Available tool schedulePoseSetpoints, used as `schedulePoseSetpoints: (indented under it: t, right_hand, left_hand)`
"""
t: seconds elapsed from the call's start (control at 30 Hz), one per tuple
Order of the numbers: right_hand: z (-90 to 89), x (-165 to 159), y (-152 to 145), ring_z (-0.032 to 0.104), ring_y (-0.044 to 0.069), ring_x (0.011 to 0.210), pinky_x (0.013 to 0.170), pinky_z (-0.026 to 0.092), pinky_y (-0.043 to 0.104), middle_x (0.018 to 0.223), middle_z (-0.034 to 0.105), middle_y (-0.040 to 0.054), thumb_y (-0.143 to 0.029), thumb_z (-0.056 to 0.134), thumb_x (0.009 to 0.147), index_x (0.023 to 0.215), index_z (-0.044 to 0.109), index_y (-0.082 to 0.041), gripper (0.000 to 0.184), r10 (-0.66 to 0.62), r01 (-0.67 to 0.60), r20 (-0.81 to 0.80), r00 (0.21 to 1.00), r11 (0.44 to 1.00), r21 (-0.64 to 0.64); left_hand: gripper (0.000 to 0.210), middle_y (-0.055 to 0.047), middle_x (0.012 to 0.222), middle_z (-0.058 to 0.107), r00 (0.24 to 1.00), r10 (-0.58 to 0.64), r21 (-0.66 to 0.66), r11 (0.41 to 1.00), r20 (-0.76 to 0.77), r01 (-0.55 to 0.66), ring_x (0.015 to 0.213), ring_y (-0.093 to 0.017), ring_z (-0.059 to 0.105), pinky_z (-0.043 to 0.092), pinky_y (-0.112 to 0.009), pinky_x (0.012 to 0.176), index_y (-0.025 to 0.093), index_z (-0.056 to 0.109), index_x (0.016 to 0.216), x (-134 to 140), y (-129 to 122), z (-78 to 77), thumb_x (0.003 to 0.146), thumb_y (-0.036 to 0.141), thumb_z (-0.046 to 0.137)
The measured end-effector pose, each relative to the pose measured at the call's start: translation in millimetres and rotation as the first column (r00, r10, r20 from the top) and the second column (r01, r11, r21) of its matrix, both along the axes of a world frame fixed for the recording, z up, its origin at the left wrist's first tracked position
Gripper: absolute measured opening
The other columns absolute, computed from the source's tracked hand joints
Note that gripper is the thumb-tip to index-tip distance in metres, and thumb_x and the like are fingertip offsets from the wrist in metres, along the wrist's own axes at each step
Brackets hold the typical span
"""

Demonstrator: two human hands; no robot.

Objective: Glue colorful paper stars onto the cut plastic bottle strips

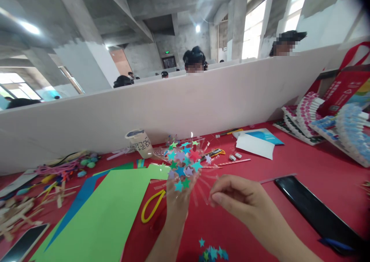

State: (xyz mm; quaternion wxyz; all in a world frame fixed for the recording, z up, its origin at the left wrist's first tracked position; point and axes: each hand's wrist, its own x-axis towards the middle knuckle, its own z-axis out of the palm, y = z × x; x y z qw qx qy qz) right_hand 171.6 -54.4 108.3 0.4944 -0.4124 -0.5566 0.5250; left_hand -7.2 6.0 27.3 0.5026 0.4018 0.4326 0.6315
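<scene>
My left hand (177,194) is raised over the red table and holds a bunch of clear strips with paper stars (185,161) in green, teal, purple and red. The stars cover most of its fingers. To the right, my right hand (241,198) has thumb and fingertips pressed together close to the ends of some clear strips. Whatever is between those fingertips is too small to make out. Below, near the front edge of the view, lies a small pile of loose stars (214,253). A yellow loop (153,206) rests beside my left wrist.
Green paper sheets (101,212), craft sticks (17,215) and a phone (24,242) lie left. A white cup (140,144) and a box cutter (213,154) are behind. A black phone-like slab (315,212) lies right. A white partition (202,103) bounds the table.
</scene>
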Motion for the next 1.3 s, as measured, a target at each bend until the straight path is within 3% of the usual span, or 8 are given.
schedulePoseSetpoints:
  t: [0.13,0.33,0.5,0.63,0.7,0.83,1.07,1.3]
  right_hand:
    - [0.6,2,0,0.061,0.013,0.067,0.065,0.049,0.023,0.069,0.066,0.0,-0.024,0.061,0.078,0.074,0.065,-0.021,0.007,0.015,-0.016,-0.043,0.999,1.0,-0.015]
    - [1.1,3,-2,0.062,0.012,0.065,0.064,0.05,0.022,0.067,0.067,-0.0008,-0.021,0.06,0.078,0.074,0.064,-0.021,0.005,0.017,-0.02,-0.083,0.996,0.999,-0.036]
    - [1.2,3,-3,0.064,0.011,0.066,0.065,0.051,0.021,0.069,0.068,-0.0012,-0.02,0.061,0.079,0.076,0.065,-0.022,0.006,0.021,-0.022,-0.064,0.998,1.0,-0.019]
    - [1.9,4,-5,0.066,0.012,0.074,0.07,0.052,0.021,0.081,0.07,-0.0021,-0.019,0.059,0.08,0.095,0.066,-0.028,0.019,-0.005,0.004,0.01,1.0,0.993,0.118]
    - [2.5,4,-6,0.066,0.012,0.075,0.071,0.051,0.02,0.084,0.07,-0.002,-0.018,0.058,0.081,0.098,0.064,-0.028,0.021,-0.07,0.049,0.095,0.993,0.977,0.209]
    - [2.6,4,-9,0.064,0.012,0.068,0.064,0.049,0.019,0.075,0.068,-0.0025,-0.018,0.058,0.08,0.082,0.063,-0.024,0.009,-0.242,0.129,0.263,0.934,0.914,0.385]
    - [-4.8,3,-4,0.064,0.007,0.063,0.062,0.047,0.014,0.075,0.07,-0.0069,-0.015,0.059,0.08,0.089,0.061,-0.025,0.013,-0.353,0.16,0.298,0.887,0.84,0.519]
    - [-16.1,-3,-3,0.064,0.007,0.063,0.066,0.047,0.016,0.074,0.069,-0.0082,-0.018,0.063,0.079,0.096,0.059,-0.028,0.02,-0.486,0.203,0.309,0.818,0.745,0.635]
  left_hand:
    - [0.023,-0.005,0.079,0.072,0.999,0.052,-0.018,0.998,0.002,-0.052,0.075,-0.02,0.066,0.051,-0.033,0.08,0.021,0.07,0.086,6,2,-10.9,0.082,0.031,0.051]
    - [0.027,-0.006,0.093,0.073,0.998,0.048,-0.024,0.999,0.041,-0.047,0.097,-0.024,0.064,0.046,-0.041,0.091,0.026,0.066,0.097,9,2,-22.3,0.071,0.021,0.064]
    - [0.018,-0.005,0.084,0.074,0.998,0.014,-0.032,0.999,0.059,-0.012,0.096,-0.026,0.065,0.049,-0.04,0.089,0.025,0.067,0.08,4,-1,-15.5,0.064,0.016,0.068]
    - [0.02,-0.007,0.079,0.074,0.996,-0.027,-0.042,0.999,0.088,0.031,0.1,-0.027,0.063,0.047,-0.04,0.092,0.025,0.068,0.075,-2,-2,-4.9,0.064,0.009,0.066]
    - [0.02,-0.007,0.079,0.073,0.995,-0.03,-0.039,0.999,0.1,0.034,0.1,-0.027,0.063,0.046,-0.042,0.093,0.024,0.068,0.077,0,-1,-1.9,0.065,0.009,0.065]
    - [0.018,-0.007,0.079,0.074,0.982,-0.027,0.028,0.999,0.189,0.022,0.082,-0.026,0.069,0.053,-0.043,0.082,0.019,0.066,0.08,18,2,1.6,0.063,0.02,0.07]
    - [0.016,-0.006,0.071,0.075,0.962,-0.071,0.062,0.996,0.263,0.057,0.068,-0.023,0.071,0.056,-0.034,0.072,0.016,0.068,0.073,31,-2,8.8,0.058,0.017,0.072]
    - [0.014,-0.009,0.079,0.075,0.964,-0.122,0.037,0.992,0.237,0.117,0.08,-0.026,0.07,0.053,-0.041,0.082,0.017,0.066,0.079,21,-3,-12.5,0.066,0.02,0.067]
